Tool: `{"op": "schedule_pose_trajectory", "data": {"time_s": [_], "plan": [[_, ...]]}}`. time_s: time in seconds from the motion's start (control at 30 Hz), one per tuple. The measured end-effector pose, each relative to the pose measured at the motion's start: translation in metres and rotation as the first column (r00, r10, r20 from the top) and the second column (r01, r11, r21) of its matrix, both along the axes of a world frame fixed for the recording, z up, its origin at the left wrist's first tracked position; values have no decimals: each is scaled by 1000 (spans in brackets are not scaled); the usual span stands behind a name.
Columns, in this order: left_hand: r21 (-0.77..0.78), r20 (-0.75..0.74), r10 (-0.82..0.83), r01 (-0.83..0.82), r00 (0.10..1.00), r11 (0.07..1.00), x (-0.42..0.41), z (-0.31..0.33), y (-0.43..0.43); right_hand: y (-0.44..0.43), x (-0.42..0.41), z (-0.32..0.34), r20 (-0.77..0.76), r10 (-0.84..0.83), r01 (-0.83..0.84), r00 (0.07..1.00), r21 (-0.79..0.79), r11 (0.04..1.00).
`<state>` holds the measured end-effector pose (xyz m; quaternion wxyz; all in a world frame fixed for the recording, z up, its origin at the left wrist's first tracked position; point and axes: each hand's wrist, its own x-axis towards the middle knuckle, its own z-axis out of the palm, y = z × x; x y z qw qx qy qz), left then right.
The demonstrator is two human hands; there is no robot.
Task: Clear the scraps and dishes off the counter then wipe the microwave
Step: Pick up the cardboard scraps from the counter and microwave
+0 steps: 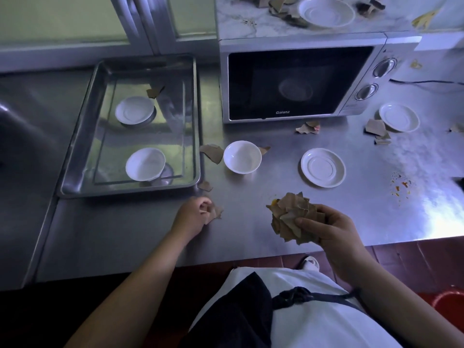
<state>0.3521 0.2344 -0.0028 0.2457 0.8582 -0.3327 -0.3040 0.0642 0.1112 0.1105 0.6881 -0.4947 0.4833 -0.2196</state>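
Left hand [193, 214]: low on the bench [251, 237], near the tray's front corner; fingers [204, 205] curled, pinching one brown scrap [215, 213].
Right hand [331, 227]: held above the bench's front edge; fingers closed round a wad [292, 217] of brown scraps, thumb across its front.
Tray [75, 156]: steel, left of the microwave. Holds far dish [134, 110], near dish [145, 164], both white, and one tray scrap [154, 91] beyond the far dish.
Microwave [296, 81]: at the back of the bench, door shut. On top: top saucer [326, 11] among top scraps [278, 6].
Bowl [242, 156]: white, upright, on the bench just right of the tray; bowl scraps [212, 153] lie against its left side.
Saucer [323, 167]: right of the bowl, apart from it.
Right saucer [399, 117]: beside the microwave's right front corner; side scraps [376, 129] touch its left rim.
Front scraps [307, 128]: just before the microwave door.
Corner scrap [205, 185]: by the tray's front right corner.
Crumbs [400, 187]: orange, right of the saucer.
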Motion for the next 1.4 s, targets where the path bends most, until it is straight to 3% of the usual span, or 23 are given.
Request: {"op": "schedule_pose_trajectory", "data": {"time_s": [0.13, 0.4, 0.57, 0.87, 0.93, 1.1, 1.27, 1.4], "plan": [[-19, -16, 66, -67, 998, 998, -2, -3, -1, 1, 2, 1, 2, 2, -2, 1000, -9, 1000], [221, 129, -87, 56, 988, 974, 10, -3, -14, 1, 2, 3, -1, 25, -25, 1000, -8, 1000], [261, 151, -124, 81, 981, 962, 13, -8, -11, 2, -3, 6, 10, 32, -32, 999, -5, 999], [121, -32, -58, 61, 998, 991, -7, -9, -6, 0, -9, 4, 85, 36, -43, 996, 72, 997], [15, -185, 34, -31, 982, 999, -17, 3, -12, -1, -10, 4, 127, 55, -70, 990, 116, 991], [-256, -653, 32, -261, 757, 931, -67, 59, -41, -5, -15, 5, 230, 110, -163, 967, 226, 960], [-423, -734, -160, -259, 661, 868, -122, 94, -76, -30, -27, 7, 275, 71, -128, 959, 195, 972], [-389, -763, -169, -235, 623, 891, -152, 105, -103, -59, -45, 9, 279, 43, -91, 959, 164, 982]]}}
